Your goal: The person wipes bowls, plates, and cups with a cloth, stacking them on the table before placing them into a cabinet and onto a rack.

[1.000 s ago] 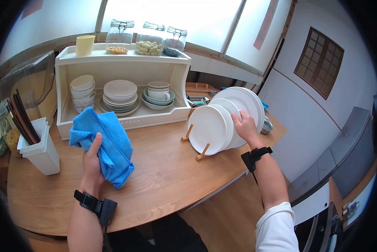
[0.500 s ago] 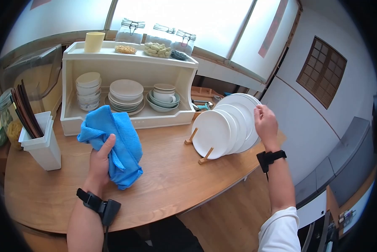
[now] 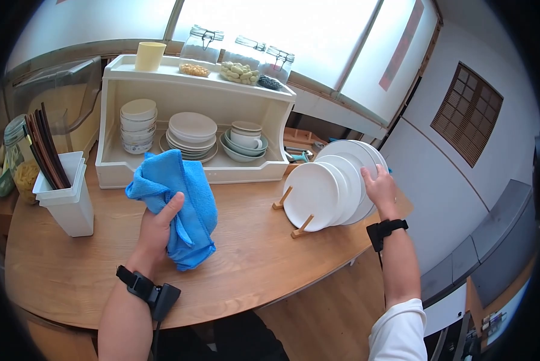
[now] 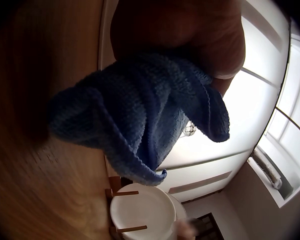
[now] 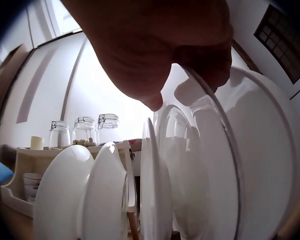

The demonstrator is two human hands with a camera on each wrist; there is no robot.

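Note:
My left hand (image 3: 157, 230) grips a folded blue cloth (image 3: 191, 207) above the table, thumb across its front. In the left wrist view the cloth (image 4: 140, 110) hangs in loose folds from the hand. At the right, white plates (image 3: 311, 195) stand on edge in a wooden rack (image 3: 303, 225), smaller ones in front and larger ones behind. My right hand (image 3: 381, 188) is at the upper rim of a large plate (image 3: 369, 157) toward the back. Seen from the right wrist, that hand (image 5: 165, 50) pinches a plate rim (image 5: 225, 120) between thumb and fingers.
A cream shelf (image 3: 191, 174) holds stacked bowls (image 3: 138, 126), plates (image 3: 193, 127) and a cup (image 3: 246, 138). Above stand a yellow cup (image 3: 150, 56) and three glass jars (image 3: 241, 63). A white holder (image 3: 71, 204) with chopsticks stands at the left. The table's curved front edge (image 3: 222, 322) is near me.
My right hand lifted off the plates and drew right, then came back to a rim farther back. The left hand keeps hold of the cloth. The head view has shifted slightly.

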